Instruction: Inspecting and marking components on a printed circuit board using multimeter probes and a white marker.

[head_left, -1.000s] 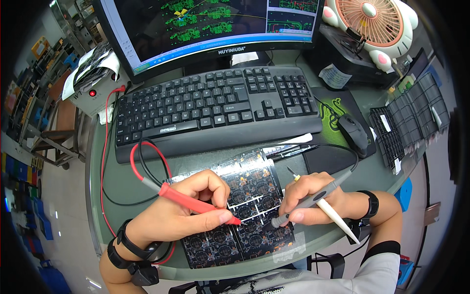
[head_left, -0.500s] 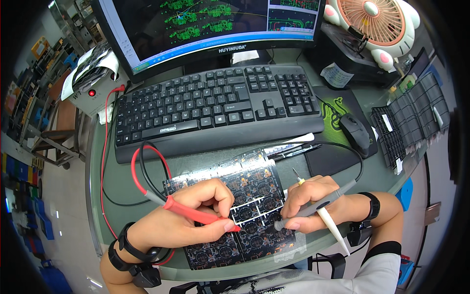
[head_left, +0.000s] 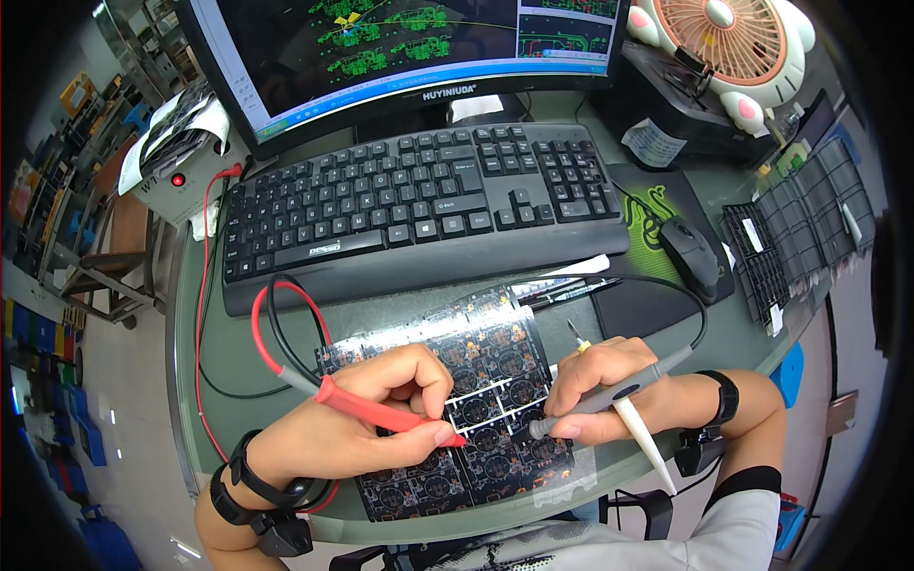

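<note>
A black panel of circuit boards lies on the desk under both hands. My left hand is closed around a red test probe, whose point slants down to the right onto the panel. In my right hand, closed too, is a grey test probe with its tip over the panel's right part. Whether either tip touches the board cannot be made out. The same hand also keeps a white-handled pointed tool, its thin metal tip sticking up beyond the fingers.
Behind the panel are a black keyboard and a monitor with green layouts. To the right are a mouse, its pad, black slotted trays and a fan. Probe leads loop over the desk from a box at left.
The grey probe's tip has shifted slightly up and left with my right hand. A yellow mark has appeared on the monitor. My left hand stays nearly still.
</note>
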A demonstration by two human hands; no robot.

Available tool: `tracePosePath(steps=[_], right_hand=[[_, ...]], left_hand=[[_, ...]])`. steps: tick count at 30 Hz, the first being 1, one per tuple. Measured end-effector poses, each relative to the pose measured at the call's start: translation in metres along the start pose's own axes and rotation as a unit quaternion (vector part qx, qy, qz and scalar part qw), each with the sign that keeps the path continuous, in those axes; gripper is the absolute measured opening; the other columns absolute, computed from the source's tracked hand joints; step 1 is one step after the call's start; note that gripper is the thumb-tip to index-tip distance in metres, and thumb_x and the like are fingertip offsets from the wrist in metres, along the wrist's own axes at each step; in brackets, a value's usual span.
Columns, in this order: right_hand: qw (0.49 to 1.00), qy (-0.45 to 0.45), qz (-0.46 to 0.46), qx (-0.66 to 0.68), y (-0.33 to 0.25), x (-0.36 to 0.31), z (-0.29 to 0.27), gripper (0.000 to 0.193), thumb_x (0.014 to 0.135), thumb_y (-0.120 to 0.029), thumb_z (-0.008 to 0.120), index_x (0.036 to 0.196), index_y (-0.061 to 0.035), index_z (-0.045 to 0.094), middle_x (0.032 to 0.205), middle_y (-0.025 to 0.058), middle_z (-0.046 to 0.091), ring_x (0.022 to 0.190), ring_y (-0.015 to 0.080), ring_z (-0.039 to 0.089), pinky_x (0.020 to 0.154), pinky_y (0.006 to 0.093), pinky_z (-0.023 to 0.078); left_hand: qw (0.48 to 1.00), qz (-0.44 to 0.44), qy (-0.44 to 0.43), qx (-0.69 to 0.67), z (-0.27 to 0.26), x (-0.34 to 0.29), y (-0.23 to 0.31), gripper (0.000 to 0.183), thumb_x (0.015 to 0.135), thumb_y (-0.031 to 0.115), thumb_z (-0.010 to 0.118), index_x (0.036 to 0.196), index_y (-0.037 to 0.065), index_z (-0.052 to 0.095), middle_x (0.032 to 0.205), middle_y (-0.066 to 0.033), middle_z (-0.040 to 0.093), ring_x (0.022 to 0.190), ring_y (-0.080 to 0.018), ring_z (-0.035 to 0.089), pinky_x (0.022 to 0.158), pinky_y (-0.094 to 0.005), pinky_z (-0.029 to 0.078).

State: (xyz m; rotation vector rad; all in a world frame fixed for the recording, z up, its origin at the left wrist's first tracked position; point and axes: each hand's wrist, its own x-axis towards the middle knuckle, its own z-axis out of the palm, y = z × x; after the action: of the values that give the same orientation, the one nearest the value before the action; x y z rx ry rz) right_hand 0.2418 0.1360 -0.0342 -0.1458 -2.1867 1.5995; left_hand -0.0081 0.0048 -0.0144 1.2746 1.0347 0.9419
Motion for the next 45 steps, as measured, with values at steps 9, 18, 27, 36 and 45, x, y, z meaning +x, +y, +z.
tracePosePath(steps=[9,18,27,36,45], right_hand=[[1.000,-0.006,-0.008,-0.016,0.004,0.004,-0.001,0.020,0.082,-0.022,0.076,0.082,-0.0084,0.061,0.076,0.0013,0.064,0.062,0.0144,0.063,0.053,0.0272,0.047],[0.998,-0.013,-0.030,-0.051,-0.001,0.002,0.000,0.019,0.082,-0.018,0.075,0.088,-0.0059,0.062,0.078,0.0047,0.065,0.066,0.0172,0.064,0.057,0.0285,0.048],[0.998,-0.004,-0.014,-0.066,0.000,-0.003,0.002,0.020,0.083,-0.021,0.075,0.087,-0.0072,0.061,0.078,0.0039,0.064,0.066,0.0168,0.064,0.056,0.0287,0.048],[0.997,-0.014,-0.036,-0.064,0.001,0.005,0.001,0.020,0.083,-0.021,0.074,0.086,-0.0072,0.059,0.077,0.0033,0.064,0.065,0.0169,0.064,0.056,0.0285,0.048],[0.997,-0.021,-0.041,-0.061,0.001,0.002,0.002,0.020,0.083,-0.021,0.075,0.086,-0.0081,0.060,0.077,0.0030,0.064,0.063,0.0167,0.063,0.054,0.0281,0.048]], left_hand=[[1.000,0.000,0.002,-0.002,-0.004,0.003,0.002,0.018,0.085,0.004,0.066,0.089,0.006,0.048,0.089,0.0019,0.046,0.076,-0.0036,0.045,0.067,-0.0211,0.041],[1.000,-0.007,-0.002,-0.011,0.000,0.001,0.000,0.016,0.086,0.007,0.065,0.091,0.006,0.050,0.086,0.0041,0.048,0.076,-0.0031,0.043,0.067,-0.0205,0.039],[0.999,-0.036,-0.004,-0.011,0.000,-0.001,0.002,0.014,0.087,0.007,0.065,0.089,0.006,0.050,0.095,-0.0042,0.050,0.085,-0.0093,0.049,0.078,-0.0254,0.042],[0.997,-0.028,0.029,-0.066,-0.001,0.002,0.008,0.017,0.085,0.005,0.067,0.087,0.007,0.050,0.093,-0.0048,0.050,0.082,-0.0102,0.049,0.075,-0.0260,0.042],[0.998,-0.023,0.004,-0.051,0.001,0.000,0.007,0.016,0.088,0.002,0.061,0.092,0.004,0.046,0.092,0.0000,0.045,0.085,-0.0055,0.052,0.084,-0.0279,0.053]])
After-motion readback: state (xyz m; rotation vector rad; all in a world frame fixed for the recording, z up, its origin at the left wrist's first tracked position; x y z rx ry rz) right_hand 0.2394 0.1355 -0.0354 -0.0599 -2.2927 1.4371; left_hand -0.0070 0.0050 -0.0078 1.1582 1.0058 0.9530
